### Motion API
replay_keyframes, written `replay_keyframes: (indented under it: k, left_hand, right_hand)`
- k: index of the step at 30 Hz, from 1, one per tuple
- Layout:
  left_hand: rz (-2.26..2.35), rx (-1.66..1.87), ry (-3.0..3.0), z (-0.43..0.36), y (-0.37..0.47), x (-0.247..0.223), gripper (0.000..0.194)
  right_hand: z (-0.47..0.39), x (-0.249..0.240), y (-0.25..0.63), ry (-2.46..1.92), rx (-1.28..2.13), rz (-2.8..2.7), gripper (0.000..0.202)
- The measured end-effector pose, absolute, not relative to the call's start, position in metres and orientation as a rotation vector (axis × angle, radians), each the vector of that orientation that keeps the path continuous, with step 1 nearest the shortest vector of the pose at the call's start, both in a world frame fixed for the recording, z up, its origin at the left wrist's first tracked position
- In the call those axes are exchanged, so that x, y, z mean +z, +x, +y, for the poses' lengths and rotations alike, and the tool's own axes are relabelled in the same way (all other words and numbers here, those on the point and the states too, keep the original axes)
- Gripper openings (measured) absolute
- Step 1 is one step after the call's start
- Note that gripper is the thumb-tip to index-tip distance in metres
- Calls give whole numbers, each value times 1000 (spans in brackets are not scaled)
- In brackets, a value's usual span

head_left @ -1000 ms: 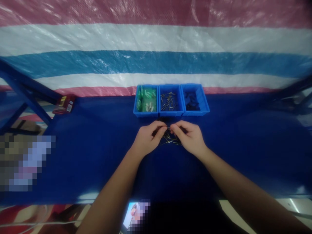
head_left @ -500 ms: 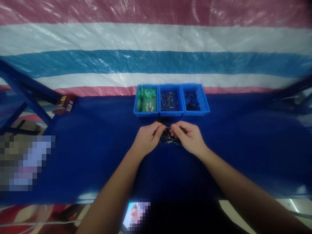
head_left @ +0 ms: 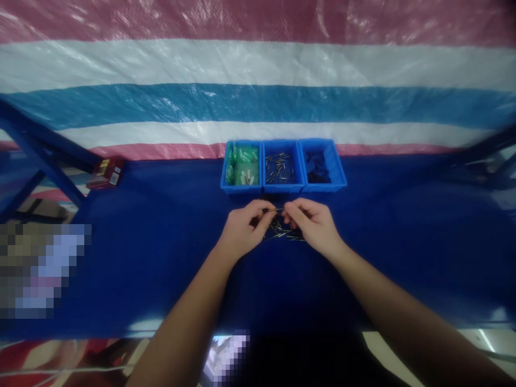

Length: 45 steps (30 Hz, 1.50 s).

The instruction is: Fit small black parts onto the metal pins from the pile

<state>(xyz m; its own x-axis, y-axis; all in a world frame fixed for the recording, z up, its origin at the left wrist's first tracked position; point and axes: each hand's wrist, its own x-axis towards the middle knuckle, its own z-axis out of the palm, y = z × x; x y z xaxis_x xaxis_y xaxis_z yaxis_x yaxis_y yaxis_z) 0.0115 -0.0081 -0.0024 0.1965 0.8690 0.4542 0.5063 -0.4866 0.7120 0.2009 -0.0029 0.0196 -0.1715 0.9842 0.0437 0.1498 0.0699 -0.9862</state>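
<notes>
My left hand (head_left: pixel 249 227) pinches one end of a slim metal pin (head_left: pixel 279 209) between thumb and forefinger. From the other side, the fingertips of my right hand (head_left: pixel 312 223) are closed on the same pin. Only a short stretch of it shows in the gap; the rest is hidden by my fingers. Under and just in front of my hands lies a loose pile of slim brass-coloured and dark pins (head_left: pixel 282 234), partly covered by them.
Behind my hands stand three blue bins: a left one (head_left: pixel 242 189) with green bags and pale pieces, a middle one (head_left: pixel 283 188) with metal pins, and a right one (head_left: pixel 341 166) with dark pieces. A red-brown box (head_left: pixel 107 172) sits at the left of the blue table (head_left: pixel 161 242).
The fingertips of my two hands have drawn slightly apart, so a little more of the pin shows between them. The bins and the pile have stayed put.
</notes>
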Motion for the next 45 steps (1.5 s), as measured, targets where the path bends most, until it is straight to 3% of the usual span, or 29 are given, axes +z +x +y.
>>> replay_keyframes:
  k: [23, 27, 36, 45]
  left_hand:
    - [1376, 1225, 2087, -8, 8, 1, 12]
    - [1376, 1224, 2101, -7, 8, 1, 14]
    - [1374, 1226, 2118, -7, 9, 1, 15]
    - [1389, 1205, 2109, -7, 10, 0, 16]
  right_hand:
    - [7, 17, 206, -1317, 1214, -1148, 29]
    - [8, 17, 206, -1256, 1275, -1189, 44]
    - [13, 7, 217, -1397, 786, -1642, 17]
    - [14, -1, 214, -1422, 511, -2084, 23]
